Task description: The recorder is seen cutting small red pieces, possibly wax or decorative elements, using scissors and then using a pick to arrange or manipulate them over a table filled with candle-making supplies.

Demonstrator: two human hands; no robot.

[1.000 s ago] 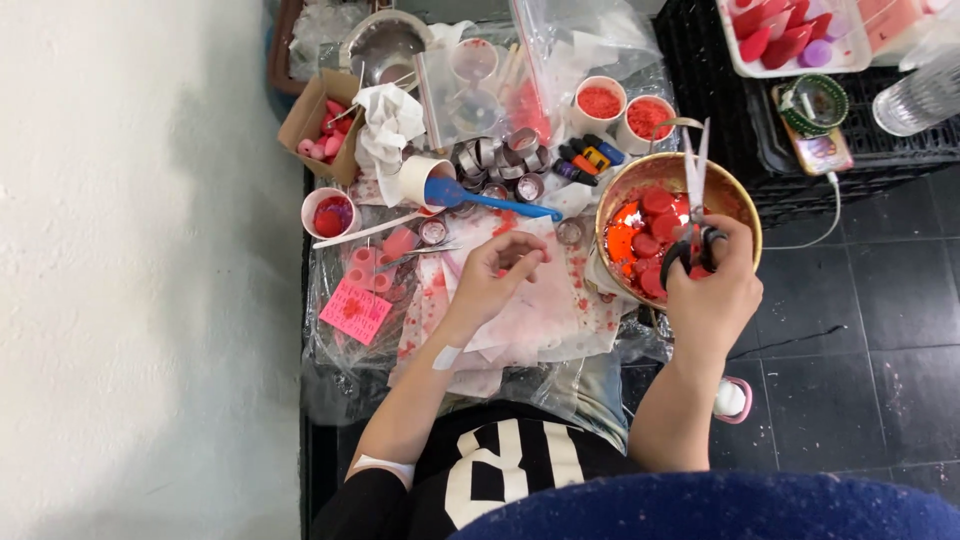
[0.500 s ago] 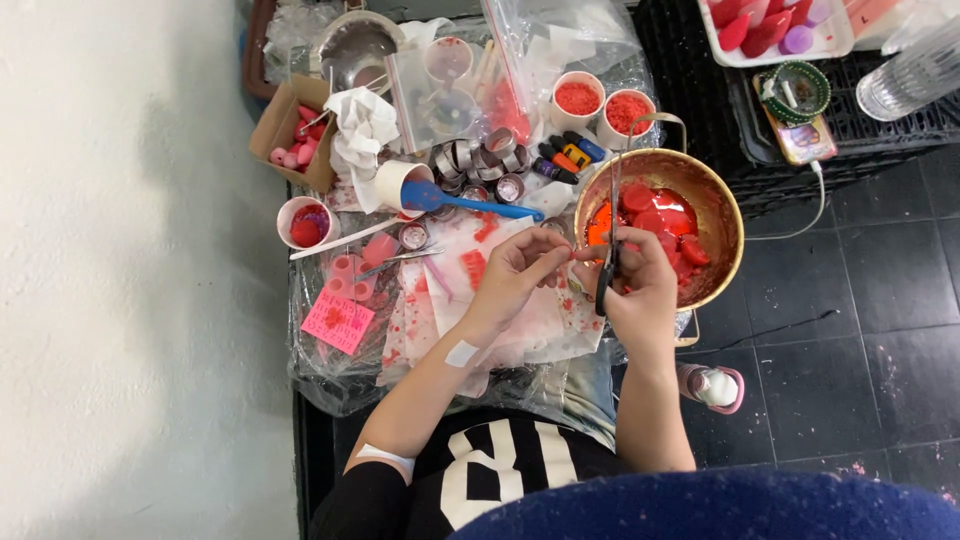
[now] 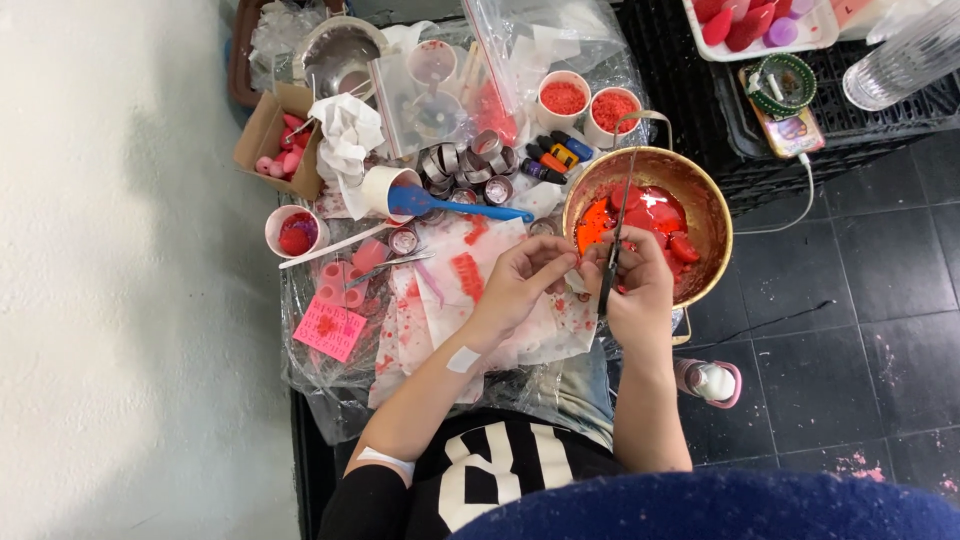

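Both hands [image 3: 580, 275] w/ scissors [image 3: 615, 235] by brass bowl [image 3: 712, 215]

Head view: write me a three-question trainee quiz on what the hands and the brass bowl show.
1. True or false: the brass bowl holds red pieces.
2. Which hand holds the long thin metal tool? A) left hand B) right hand
3. Fill in: the blue scoop lies with its head in a ____ paper cup.

Key:
1. True; red lumps fill the bowl.
2. B; the tool rises from the right hand over the bowl.
3. White.
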